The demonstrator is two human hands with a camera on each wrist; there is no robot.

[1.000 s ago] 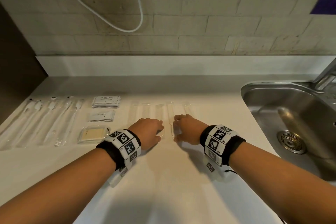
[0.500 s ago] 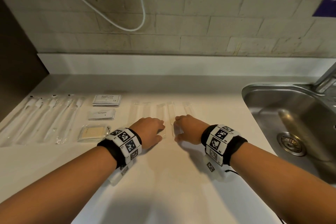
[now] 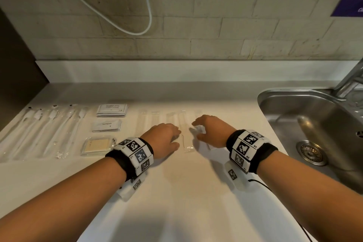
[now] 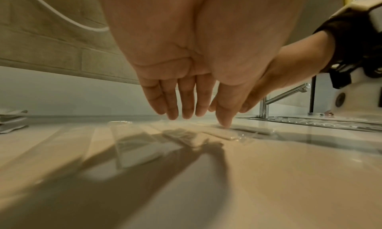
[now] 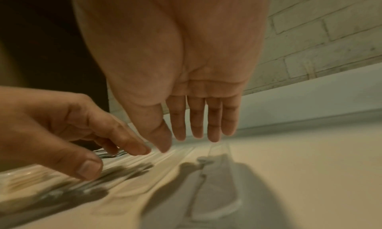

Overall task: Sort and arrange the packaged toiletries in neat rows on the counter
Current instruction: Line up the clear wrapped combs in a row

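Several long clear packets (image 3: 155, 122) lie side by side on the white counter (image 3: 176, 192). My left hand (image 3: 177, 138) rests on their near ends; in the left wrist view its straight fingers (image 4: 186, 108) reach down to the packets (image 4: 134, 144) and the thumb touches one. My right hand (image 3: 196, 130) hovers just right of one clear packet (image 3: 186, 141), fingers spread and holding nothing. In the right wrist view the right hand (image 5: 181, 139) hangs above a packet (image 5: 217, 191). Further left lie wrapped toothbrushes (image 3: 45, 129), shampoo sachets (image 3: 112, 110), toothpaste sachets (image 3: 107, 125) and a soap bar (image 3: 98, 145).
A steel sink (image 3: 263, 100) with a tap (image 3: 349, 82) is set into the counter at the right. A brick wall with a hanging white cable (image 3: 110, 19) rises behind. A dark panel (image 3: 17, 65) bounds the left end.
My right hand has lifted off the clear packet and spread its fingers. The left hand has stayed on the packets' near ends.
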